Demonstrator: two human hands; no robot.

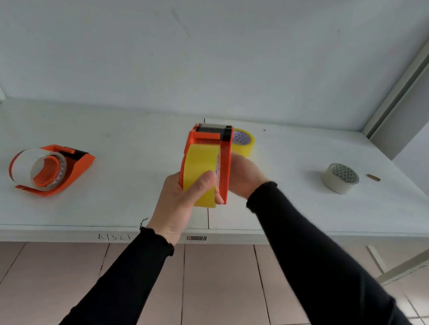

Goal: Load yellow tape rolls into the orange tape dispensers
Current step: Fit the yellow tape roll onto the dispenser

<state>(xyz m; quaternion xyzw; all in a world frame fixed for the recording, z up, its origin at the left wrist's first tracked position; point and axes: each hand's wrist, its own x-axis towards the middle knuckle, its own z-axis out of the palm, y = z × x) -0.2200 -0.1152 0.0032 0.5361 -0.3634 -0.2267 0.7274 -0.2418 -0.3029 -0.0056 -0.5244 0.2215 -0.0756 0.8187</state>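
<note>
We are in the middle of seating a yellow tape roll [200, 171] in the orange tape dispenser [217, 146] that we hold up between both hands, above the front edge of the white shelf [127, 151]. Our left hand [184, 199] is closed around the roll from below, thumb pressed on its yellow face. Our right hand [244, 177] sits against the dispenser's far side plate, apparently bracing it; its fingers are hidden, so we cannot tell how it grips.

The roll looks nearly home, so next we judge it needs a firm push onto the hub, then the free end led to the cutter.

Just beyond our right hand lies a second yellow roll [243, 143]. Well off to our left rests another orange dispenser [51, 168], carrying a pale roll; far to our right sits a loose pale tape roll [340, 178].
</note>
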